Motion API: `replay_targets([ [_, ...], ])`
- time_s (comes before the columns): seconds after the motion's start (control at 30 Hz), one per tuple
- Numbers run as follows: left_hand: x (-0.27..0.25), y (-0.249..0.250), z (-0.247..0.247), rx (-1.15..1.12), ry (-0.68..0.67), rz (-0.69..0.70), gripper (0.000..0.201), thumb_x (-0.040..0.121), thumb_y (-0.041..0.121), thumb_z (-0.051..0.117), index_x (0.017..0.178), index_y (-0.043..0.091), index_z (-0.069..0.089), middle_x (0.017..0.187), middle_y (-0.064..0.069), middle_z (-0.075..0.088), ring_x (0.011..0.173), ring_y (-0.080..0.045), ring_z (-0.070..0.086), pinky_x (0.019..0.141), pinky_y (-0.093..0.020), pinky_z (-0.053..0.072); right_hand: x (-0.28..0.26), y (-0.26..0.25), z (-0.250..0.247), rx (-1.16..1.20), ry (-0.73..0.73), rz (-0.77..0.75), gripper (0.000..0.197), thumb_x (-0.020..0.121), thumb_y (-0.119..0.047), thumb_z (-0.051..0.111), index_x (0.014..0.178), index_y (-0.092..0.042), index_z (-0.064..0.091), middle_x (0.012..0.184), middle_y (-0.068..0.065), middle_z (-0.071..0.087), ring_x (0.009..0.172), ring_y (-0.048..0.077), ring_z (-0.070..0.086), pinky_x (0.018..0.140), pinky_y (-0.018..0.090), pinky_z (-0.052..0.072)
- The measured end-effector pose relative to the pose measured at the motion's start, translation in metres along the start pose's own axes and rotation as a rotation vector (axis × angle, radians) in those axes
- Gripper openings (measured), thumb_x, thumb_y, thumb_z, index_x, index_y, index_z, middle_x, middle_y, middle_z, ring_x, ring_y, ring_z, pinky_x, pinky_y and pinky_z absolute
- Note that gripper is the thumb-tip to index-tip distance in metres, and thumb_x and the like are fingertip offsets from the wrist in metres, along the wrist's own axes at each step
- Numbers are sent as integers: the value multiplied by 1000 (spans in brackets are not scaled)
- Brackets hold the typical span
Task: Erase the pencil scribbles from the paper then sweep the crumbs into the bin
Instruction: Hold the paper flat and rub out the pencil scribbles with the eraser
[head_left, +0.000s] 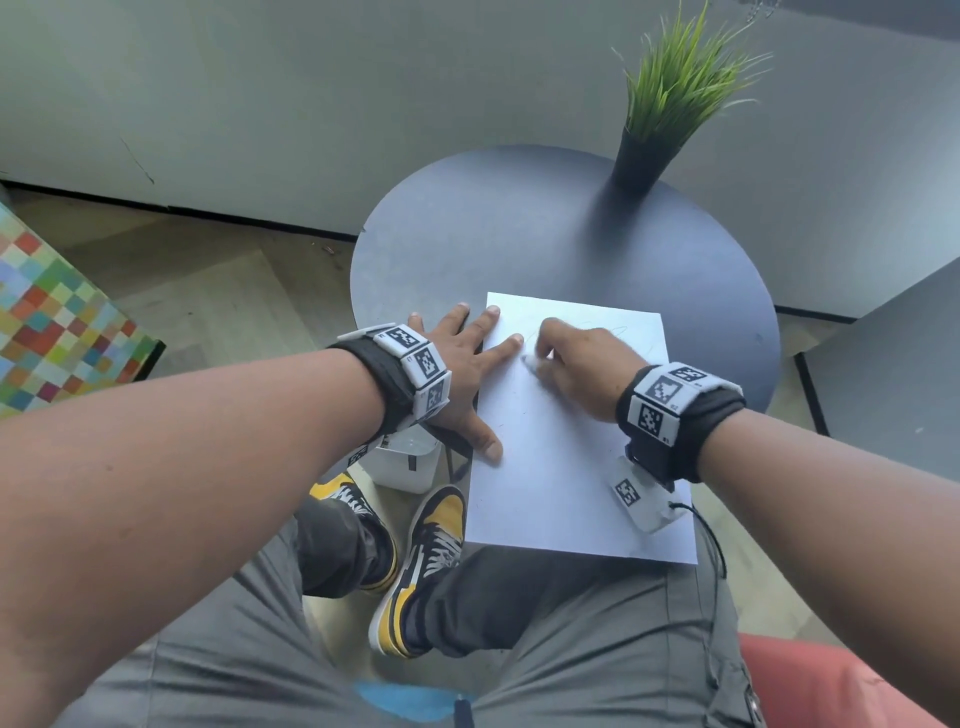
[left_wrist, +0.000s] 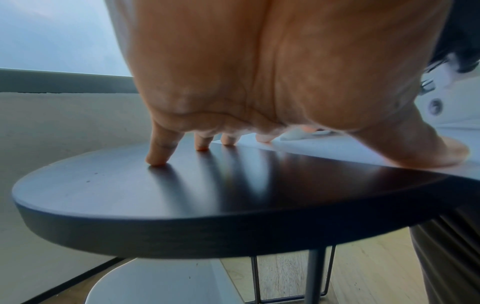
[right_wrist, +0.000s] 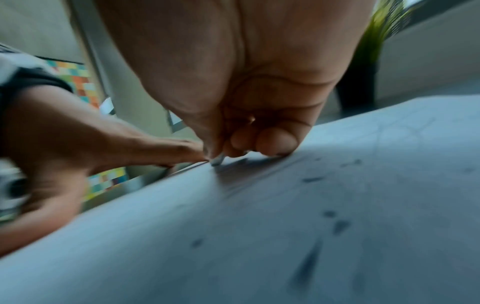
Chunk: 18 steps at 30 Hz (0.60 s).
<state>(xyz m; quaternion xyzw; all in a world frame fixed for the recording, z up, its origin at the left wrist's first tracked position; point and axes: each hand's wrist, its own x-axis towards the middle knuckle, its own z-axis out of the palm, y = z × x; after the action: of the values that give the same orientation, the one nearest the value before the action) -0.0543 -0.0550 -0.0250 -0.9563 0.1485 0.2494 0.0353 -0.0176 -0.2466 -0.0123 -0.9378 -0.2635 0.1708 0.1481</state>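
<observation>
On paper (head_left: 561, 467): right hand (head_left: 576, 364) pinches eraser (head_left: 530, 361); left hand (head_left: 462, 374) presses.

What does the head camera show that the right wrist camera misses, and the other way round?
Only the head view shows the whole round table, the white bin on the floor beneath the left wrist, the person's shoes, and faint scribbles beyond the right hand. Only the right wrist view shows dark crumbs scattered on the paper and the eraser tip pinched against it. Both show the paper, the left hand holding its edge, and the plant.
</observation>
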Motion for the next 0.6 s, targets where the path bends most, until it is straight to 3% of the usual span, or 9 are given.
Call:
replay_targets([
  [0.07, -1, 0, 0, 5, -3, -2, 141, 45, 100, 53, 153, 39, -15, 163, -1, -22, 150, -34, -12, 110, -71, 17, -5, -4, 4, -54, -23, -59, 23, 97, -41, 46, 102, -19, 50, 88, 2, 58, 84, 29, 56, 70, 33, 42],
  [0.17, -2, 2, -2, 12, -14, -1, 141, 47, 99, 54, 154, 38, -15, 163, -2, -23, 150, -35, -13, 110, -71, 17, -20, -21, 10, -109, -260, -218, 23, 97, -39, 49, 105, -18, 55, 79, -7, 54, 79, 22, 53, 68, 29, 36],
  [0.23, -2, 3, -4, 9, -16, -6, 140, 48, 98, 55, 153, 39, -15, 163, -2, -22, 150, -35, -12, 111, -71, 17, -8, -8, 4, -83, -138, -96, 24, 96, -43, 49, 105, -22, 54, 86, -4, 60, 84, 24, 57, 70, 30, 40],
  [0.3, -3, 5, -5, 9, -19, -16, 139, 48, 97, 56, 153, 39, -15, 163, -2, -21, 150, -35, -11, 110, -71, 18, 1, 3, -2, -48, 18, 74, 24, 96, -43, 47, 103, -21, 50, 96, 6, 64, 87, 30, 58, 73, 35, 47],
  [0.33, -3, 5, -5, 10, -25, -21, 139, 48, 97, 56, 153, 39, -15, 163, -2, -21, 150, -35, -11, 110, -71, 19, -1, 1, -1, -87, 23, 63, 24, 97, -42, 45, 104, -20, 49, 98, 9, 64, 87, 32, 58, 73, 35, 47],
  [0.47, -3, 8, -8, 19, -39, -31, 139, 49, 95, 58, 153, 40, -16, 163, -3, -23, 150, -35, -13, 111, -71, 18, -17, -21, 7, -162, -290, -184, 25, 97, -43, 48, 105, -20, 55, 91, 0, 62, 85, 24, 57, 72, 31, 42],
  [0.53, -3, 9, -9, 30, -35, -32, 139, 50, 95, 58, 153, 39, -16, 163, -3, -22, 150, -36, -12, 110, -70, 20, -6, -10, 1, -123, -207, -77, 24, 95, -44, 49, 104, -22, 54, 93, -1, 62, 86, 26, 58, 74, 32, 45],
  [0.6, -4, 9, -9, 36, -33, -34, 139, 50, 95, 59, 154, 39, -15, 164, -4, -20, 150, -37, -10, 108, -70, 21, 3, 1, -6, -104, -29, 100, 23, 95, -42, 44, 103, -21, 48, 97, 9, 63, 86, 32, 59, 75, 37, 50],
])
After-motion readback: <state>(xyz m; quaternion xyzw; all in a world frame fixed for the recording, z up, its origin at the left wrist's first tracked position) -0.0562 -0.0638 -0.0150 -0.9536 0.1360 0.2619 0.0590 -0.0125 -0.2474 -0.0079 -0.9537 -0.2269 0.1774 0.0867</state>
